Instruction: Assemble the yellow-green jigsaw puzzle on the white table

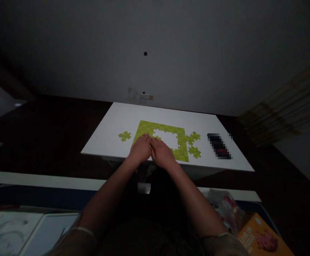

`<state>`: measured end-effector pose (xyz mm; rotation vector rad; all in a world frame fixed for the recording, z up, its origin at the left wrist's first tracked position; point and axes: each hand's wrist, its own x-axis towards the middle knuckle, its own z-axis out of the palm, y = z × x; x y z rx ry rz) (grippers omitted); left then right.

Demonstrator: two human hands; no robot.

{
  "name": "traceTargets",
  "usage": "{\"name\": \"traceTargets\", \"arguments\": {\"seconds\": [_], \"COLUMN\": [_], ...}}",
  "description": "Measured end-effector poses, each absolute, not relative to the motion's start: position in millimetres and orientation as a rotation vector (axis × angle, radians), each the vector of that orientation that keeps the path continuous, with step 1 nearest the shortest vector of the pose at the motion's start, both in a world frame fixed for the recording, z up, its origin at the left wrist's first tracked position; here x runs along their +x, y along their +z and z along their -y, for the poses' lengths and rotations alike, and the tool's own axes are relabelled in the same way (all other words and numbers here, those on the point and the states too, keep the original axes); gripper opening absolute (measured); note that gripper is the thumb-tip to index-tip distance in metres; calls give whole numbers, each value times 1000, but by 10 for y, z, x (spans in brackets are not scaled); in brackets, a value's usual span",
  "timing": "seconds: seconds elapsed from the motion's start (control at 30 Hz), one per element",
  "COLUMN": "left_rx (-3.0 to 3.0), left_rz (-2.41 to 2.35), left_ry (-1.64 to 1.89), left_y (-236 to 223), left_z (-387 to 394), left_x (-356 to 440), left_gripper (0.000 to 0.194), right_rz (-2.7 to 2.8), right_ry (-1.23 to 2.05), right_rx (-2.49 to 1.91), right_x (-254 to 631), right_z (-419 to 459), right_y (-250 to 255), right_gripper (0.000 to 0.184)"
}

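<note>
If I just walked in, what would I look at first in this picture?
The yellow-green jigsaw puzzle stands out first, lying on the white table with a big gap in its middle. The left hand and right hand rest side by side on its near edge, with loose pieces off to the left and more on the right.

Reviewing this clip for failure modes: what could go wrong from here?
The left hand and right hand rest on the green jigsaw puzzle, so pressing or sliding could shift joined pieces. Loose pieces by its right side lie near the white table's front edge and might get knocked off.
</note>
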<state>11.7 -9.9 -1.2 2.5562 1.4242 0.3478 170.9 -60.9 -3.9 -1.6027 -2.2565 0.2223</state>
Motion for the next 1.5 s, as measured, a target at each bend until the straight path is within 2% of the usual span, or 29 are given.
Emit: {"name": "traceTargets", "arguments": {"seconds": [0.27,0.5,0.73,0.87,1.07,1.23,1.4,1.5], "left_rx": [2562,2510,2564,2563,2543,2526,2545,2545], "left_rz": [-1463,-1493,-1495,-1549,-1608,-1614,-1601,-1592], "left_ry": [371,472,433,429,481,506,504,513], "left_y": [39,-27,-27,-33,-60,-64,-71,-74], "left_z": [140,184,141,187,301,319,312,318], "left_x": [64,-27,-47,-61,-59,-60,-71,-71], "left_gripper": [58,65,58,56,54,52,52,52], "right_rz": [2387,2425,2345,2202,1908,1990,2025,1840], "right_ry": [155,244,160,11,-140,-70,109,144], "right_rx": [-1685,-1679,-1814,-1847,-1982,-1976,-1744,-1757], "right_x": [1703,1738,1733,2177,3187,3493,3705,3741], "right_z": [561,483,388,396,973,1638,1895,1887], "right_y": [207,20,143,276,-34,-358,-386,-348], "right_gripper": [51,69,62,45,56,66,51,47]}}
